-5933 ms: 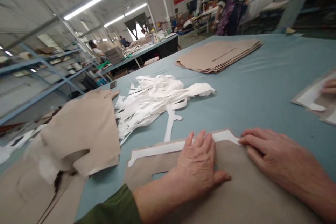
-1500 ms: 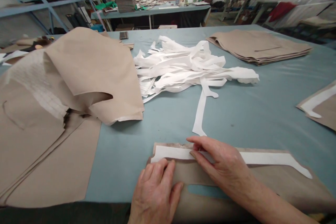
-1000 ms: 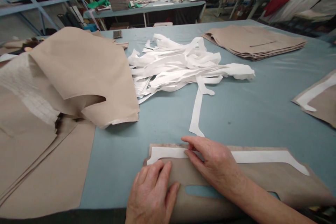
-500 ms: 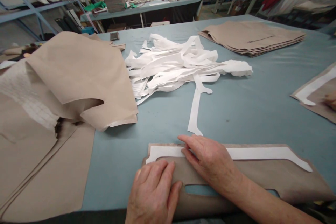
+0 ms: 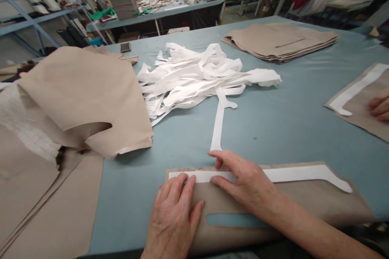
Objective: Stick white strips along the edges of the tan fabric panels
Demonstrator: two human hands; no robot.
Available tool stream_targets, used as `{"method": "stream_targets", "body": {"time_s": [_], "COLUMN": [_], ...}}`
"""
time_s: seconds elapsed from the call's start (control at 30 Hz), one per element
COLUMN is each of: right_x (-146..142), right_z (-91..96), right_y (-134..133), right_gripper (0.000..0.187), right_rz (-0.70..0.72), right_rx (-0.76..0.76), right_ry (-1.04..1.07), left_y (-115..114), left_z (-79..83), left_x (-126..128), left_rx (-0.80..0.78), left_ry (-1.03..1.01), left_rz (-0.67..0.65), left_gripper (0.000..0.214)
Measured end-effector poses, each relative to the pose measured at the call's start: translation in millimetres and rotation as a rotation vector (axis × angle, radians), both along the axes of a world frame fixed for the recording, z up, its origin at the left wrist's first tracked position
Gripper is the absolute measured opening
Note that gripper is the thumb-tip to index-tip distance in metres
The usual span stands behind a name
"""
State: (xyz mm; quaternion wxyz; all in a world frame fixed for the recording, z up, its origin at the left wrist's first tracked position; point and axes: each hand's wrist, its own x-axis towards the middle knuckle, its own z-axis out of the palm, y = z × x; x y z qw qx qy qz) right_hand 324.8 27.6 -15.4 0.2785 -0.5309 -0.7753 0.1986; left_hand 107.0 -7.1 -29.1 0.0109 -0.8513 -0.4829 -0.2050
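Observation:
A tan cut fabric piece (image 5: 319, 204) lies flat at the near edge of the blue table (image 5: 291, 121). Along its far edge sits a white strip (image 5: 291, 174) with a hooked right end. My left hand (image 5: 174, 218) rests flat on the fabric's left end, fingers together and stretched out. My right hand (image 5: 243, 184) lies across the strip near its left part, fingers extended and pressing it down. Neither hand grips anything.
A heap of white strips (image 5: 197, 77) lies mid-table, one strip trailing toward my hands. Folded-over tan pieces (image 5: 75, 97) pile at the left, a neat tan stack (image 5: 279, 40) at the far right. Another person's hand (image 5: 379, 107) rests on a tan piece at the right edge.
My right hand has slid a little along the white strip, and the view has shifted slightly right. The other person's hand has come further into view at the right.

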Motion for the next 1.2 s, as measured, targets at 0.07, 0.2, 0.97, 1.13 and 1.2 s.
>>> {"method": "stream_targets", "body": {"time_s": [0.07,0.2,0.97,1.13,1.2], "right_x": [12,29,31,34,37], "right_z": [1.7,0.4,-8.8,-7.9,-7.2], "right_y": [-2,-7,-12,-15,-15], "right_gripper": [0.054,0.047,0.032,0.035,0.035], "right_rz": [-0.018,-0.045,-0.110,-0.136,-0.146], "right_rx": [-0.017,-0.004,0.147,0.179,0.187], "right_ry": [0.011,0.012,-0.181,-0.214,-0.208], "left_y": [0,0,0,0,0], "left_z": [-0.3,-1.9,-5.2,-6.3,-6.2], "left_x": [0,-2,-7,-8,-9], "left_rx": [0.005,0.005,0.019,0.040,0.038], "left_ry": [0.005,0.010,0.042,0.037,0.047], "left_rz": [-0.010,-0.020,-0.022,-0.019,-0.019], "left_gripper": [0.032,0.033,0.038,0.038,0.038]}}
